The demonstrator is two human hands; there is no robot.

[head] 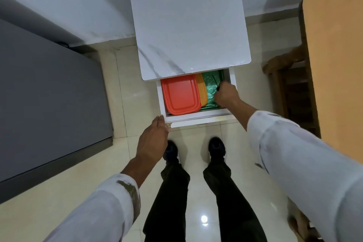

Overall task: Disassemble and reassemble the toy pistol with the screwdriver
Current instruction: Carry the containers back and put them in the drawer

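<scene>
A small white marble-topped table (188, 21) stands ahead with its drawer (196, 119) pulled out toward me. My right hand (225, 94) is inside the drawer at its right end, fingers curled round the handle of a screwdriver (215, 82) whose thin dark shaft sticks up past the fist. My left hand (154, 137) rests with straight fingers on the drawer's front left corner. No toy pistol shows in this view.
In the drawer lie a red lidded box (180, 96), an orange box (202, 89) beside it and a green plastic bag (211, 84). A grey cabinet (49, 94) stands to the left, a wooden tabletop (334, 55) to the right. My shoes are on the tiled floor (196, 192).
</scene>
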